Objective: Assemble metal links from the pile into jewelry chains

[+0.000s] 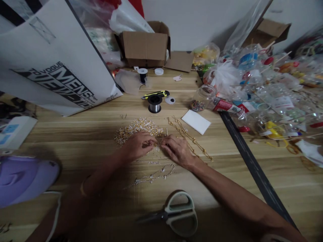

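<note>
From afar I see the left hand (141,145) and right hand (178,148) curled, any grip too fine to tell, beside gold-and-clear pieces (143,126), well inside the worktop's (101,134) far edge, probably light, slippery, best pinched endwise.

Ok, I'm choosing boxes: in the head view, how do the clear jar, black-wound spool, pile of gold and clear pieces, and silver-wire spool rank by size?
Pile of gold and clear pieces, partly hidden by the left hand
Clear jar
Silver-wire spool
Black-wound spool, farther away
</note>
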Motion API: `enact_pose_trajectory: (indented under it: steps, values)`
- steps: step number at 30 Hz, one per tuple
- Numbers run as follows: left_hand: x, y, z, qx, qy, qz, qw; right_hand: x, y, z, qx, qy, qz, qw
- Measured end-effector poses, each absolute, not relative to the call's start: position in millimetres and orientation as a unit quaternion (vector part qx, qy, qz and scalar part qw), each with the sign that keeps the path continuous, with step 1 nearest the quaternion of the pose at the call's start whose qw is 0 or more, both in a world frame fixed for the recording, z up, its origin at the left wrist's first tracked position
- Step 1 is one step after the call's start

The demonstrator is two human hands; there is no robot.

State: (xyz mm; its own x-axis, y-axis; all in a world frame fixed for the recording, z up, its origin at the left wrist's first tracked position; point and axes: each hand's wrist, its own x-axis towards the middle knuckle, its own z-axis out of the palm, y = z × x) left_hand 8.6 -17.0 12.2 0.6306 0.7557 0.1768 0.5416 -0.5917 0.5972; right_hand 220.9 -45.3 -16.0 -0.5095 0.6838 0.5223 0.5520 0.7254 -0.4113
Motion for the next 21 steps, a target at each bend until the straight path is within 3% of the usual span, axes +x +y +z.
enact_pose_trajectory:
  steps: [21]
  values:
    - [17.4, -27.5, 14.8, 0.852, 0.364, 0.246, 0.285, 221.4, -46.4, -18.7, -0.339, -0.876, 0.102, 0.328]
